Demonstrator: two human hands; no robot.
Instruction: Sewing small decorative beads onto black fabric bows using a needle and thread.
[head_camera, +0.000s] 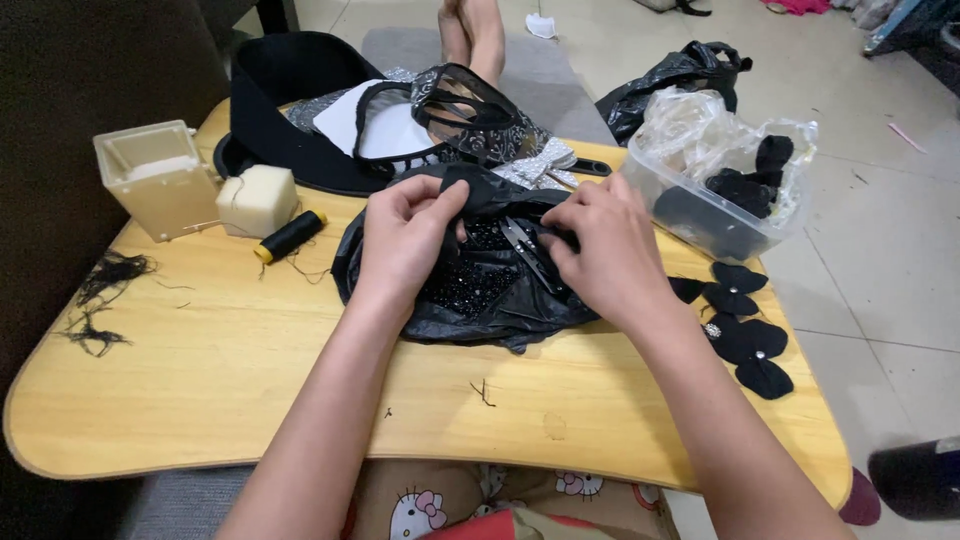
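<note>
From the head camera, the black beaded fabric (480, 285) lies bunched in the middle of your wooden lap table (250, 380), directly under both of your hands and spilling out a little past them toward you. A pair of small metal thread snips (525, 250) rests across the beaded patch, between your two hands.

To your right, at the table's edge, stands a clear plastic tub (700, 215) lined with crinkled clear film and holding black fabric flowers (750, 180). More black fabric petals (745, 335) lie on the table just in front of it, some with a small shiny centre. On your left sit a cream plastic box (155, 175) and, touching it, a cream cube (257, 200); just beside the cube lies a spool of black thread (290, 236) with a yellow end. Loose black thread scraps (105, 300) are scattered near the left edge. Behind the fabric lie a black sheer garment (460, 115) and a white card (350, 115).

Your left hand (405, 240) is curled, its fingertips pinching a fold at the fabric's upper edge. Your right hand (600, 250) is also bent closed, fingers gripping the fabric beside the snips' handle end.
</note>
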